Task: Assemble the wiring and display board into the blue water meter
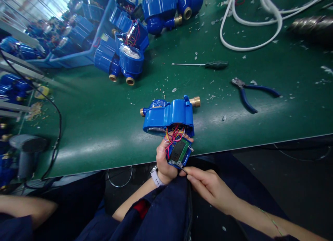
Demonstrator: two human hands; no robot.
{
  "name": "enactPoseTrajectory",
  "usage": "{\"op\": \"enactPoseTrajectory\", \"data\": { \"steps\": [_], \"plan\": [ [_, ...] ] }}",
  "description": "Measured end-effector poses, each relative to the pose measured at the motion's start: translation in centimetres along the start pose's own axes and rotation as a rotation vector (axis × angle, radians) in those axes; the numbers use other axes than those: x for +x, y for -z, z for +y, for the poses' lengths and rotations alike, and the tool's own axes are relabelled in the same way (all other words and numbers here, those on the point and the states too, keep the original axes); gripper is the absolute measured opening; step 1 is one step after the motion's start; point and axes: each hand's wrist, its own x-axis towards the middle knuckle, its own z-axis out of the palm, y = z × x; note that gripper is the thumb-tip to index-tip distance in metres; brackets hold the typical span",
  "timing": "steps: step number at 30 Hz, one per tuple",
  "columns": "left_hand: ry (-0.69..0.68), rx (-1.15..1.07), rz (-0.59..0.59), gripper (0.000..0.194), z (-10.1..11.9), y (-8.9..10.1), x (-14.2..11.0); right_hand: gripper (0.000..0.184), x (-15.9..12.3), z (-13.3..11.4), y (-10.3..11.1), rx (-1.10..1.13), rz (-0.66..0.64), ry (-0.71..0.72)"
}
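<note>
My left hand (163, 161) is wrapped round a small circuit board (177, 151) in a blue holder, at the table's front edge. Red, yellow and white wires (174, 135) run from the board into the open housing of a blue water meter (168, 115), which lies on the table just beyond. My right hand (209, 185) pinches a thin metal tool (183, 169) whose tip meets the board's lower corner. Fingers hide most of that tool, so its kind is unclear.
A screwdriver (214, 65) and blue-handled cutters (247, 90) lie on the green table (104, 112). More blue meters (131, 59) stand at the back left beside a blue crate (75, 59). A white cable (241, 48) loops at the back right. Another person's arm (26, 208) shows at lower left.
</note>
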Motion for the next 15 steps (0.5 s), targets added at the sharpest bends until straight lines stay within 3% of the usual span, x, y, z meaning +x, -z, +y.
{"op": "enactPoseTrajectory", "data": {
  "steps": [7, 15],
  "plan": [
    [0.033, -0.023, 0.079, 0.049, 0.27, -0.31, -0.17, 0.029, -0.31, 0.71, -0.04, -0.240, 0.052, 0.207],
    [0.040, -0.077, 0.032, 0.049, 0.16, -0.01, -0.33, 0.031, -0.19, 0.58, 0.28, -0.311, 0.063, 0.281]
  ]
}}
